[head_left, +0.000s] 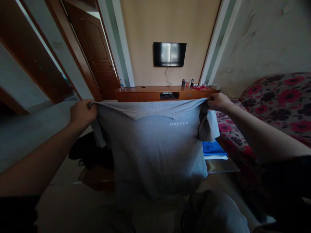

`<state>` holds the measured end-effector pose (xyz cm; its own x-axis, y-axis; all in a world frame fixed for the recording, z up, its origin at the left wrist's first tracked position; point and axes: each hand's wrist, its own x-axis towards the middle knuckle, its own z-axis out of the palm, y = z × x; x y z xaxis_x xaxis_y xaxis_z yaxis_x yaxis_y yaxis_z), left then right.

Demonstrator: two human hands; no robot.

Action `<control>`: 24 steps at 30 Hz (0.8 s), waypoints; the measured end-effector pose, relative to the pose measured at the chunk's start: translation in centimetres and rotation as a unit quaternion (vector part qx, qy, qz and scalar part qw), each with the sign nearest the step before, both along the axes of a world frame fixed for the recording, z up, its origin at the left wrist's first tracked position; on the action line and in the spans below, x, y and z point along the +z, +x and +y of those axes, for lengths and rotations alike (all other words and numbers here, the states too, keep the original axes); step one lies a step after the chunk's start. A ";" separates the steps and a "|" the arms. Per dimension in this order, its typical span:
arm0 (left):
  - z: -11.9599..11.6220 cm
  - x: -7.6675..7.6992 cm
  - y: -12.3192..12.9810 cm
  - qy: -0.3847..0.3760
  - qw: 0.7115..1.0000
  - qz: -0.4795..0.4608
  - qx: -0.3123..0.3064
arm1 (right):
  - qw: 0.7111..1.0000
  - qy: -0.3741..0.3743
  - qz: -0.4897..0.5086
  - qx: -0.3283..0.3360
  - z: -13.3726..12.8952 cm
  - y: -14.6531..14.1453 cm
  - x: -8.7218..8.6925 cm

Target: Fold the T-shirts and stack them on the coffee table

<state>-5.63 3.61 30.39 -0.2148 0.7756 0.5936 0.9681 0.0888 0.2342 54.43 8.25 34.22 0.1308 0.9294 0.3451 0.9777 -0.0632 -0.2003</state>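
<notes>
Grey shirt (155,149) strung wide between two hands

And it's up off everything, held out in front, top edge running left to right, with the far cabinet (148,96) just showing above it! Left hand (84,113) has the left end, fingers clamped on the cloth; right hand (219,102) has the right end, fingers closed there too. Neither is nearer: both are on it, one at each end, and the whole body of the shirt lies between them and drops straight below. The top sags in a soft fold at the middle, lettering facing the wearer, right of centre. One sleeve (209,126) dangles under the right hand, beside folded blue cloth (215,148) on the right. Down low, near the knee (215,210), the hem looks to hang free, though it's too dark to be sure.
</notes>
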 end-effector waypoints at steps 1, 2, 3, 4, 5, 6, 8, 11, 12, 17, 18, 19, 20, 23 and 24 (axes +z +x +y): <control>1.8 -1.6 -0.1 -0.004 1.000 -0.003 0.004 | 1.000 -0.003 0.004 -0.010 1.6 -0.2 -1.6; 3.5 -3.3 -0.2 -0.014 1.000 -0.006 -0.006 | 1.000 -0.011 0.010 -0.013 3.1 -0.3 -3.2; 5.2 -5.0 -0.2 -0.026 1.000 -0.014 -0.004 | 0.999 -0.024 0.016 -0.016 4.7 -0.3 -4.9; 6.7 -6.8 -0.2 -0.041 0.999 -0.021 -0.006 | 0.999 -0.039 0.020 -0.019 6.3 -0.3 -6.6; 8.2 -8.4 -0.2 -0.055 0.998 -0.028 -0.010 | 0.998 -0.054 0.023 -0.025 7.8 -0.3 -8.2; 9.6 -10.0 0.0 -0.066 0.997 -0.037 -0.007 | 0.997 -0.068 0.028 -0.030 9.2 -0.3 -9.9; 12.2 -13.0 0.5 -0.081 0.995 -0.057 0.006 | 0.994 -0.087 0.039 -0.046 11.7 -0.5 -12.9; 15.5 -16.7 1.4 -0.091 0.992 -0.082 0.019 | 0.991 -0.097 0.050 -0.076 14.8 -1.1 -16.9; 16.5 -17.8 1.8 -0.093 0.992 -0.086 0.016 | 0.990 -0.099 0.049 -0.085 15.7 -1.3 -18.1; 21.5 -22.4 3.0 -0.143 0.984 -0.107 0.013 | 0.986 -0.139 0.026 -0.091 19.8 -2.3 -23.4; 22.6 -23.3 3.1 -0.163 0.980 -0.115 0.022 | 0.984 -0.151 0.025 -0.093 20.5 -2.6 -24.5; 23.5 -24.3 3.2 -0.182 0.975 -0.123 0.035 | 0.982 -0.160 0.026 -0.098 21.1 -2.8 -25.5; 24.4 -25.3 3.3 -0.199 0.970 -0.127 0.050 | 0.980 -0.166 0.031 -0.105 21.7 -3.1 -26.5; 25.7 -28.9 3.5 -0.221 0.967 -0.102 0.078 | 0.975 -0.173 0.048 -0.127 22.6 -4.5 -29.5; 25.8 -30.1 3.5 -0.221 0.968 -0.087 0.078 | 0.974 -0.177 0.052 -0.128 22.6 -5.0 -30.5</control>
<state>-2.11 29.37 0.32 -0.4165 0.8957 0.1557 0.8843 0.3594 0.2980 49.42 30.84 3.73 0.3918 0.9199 -0.0184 0.8962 -0.3861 -0.2186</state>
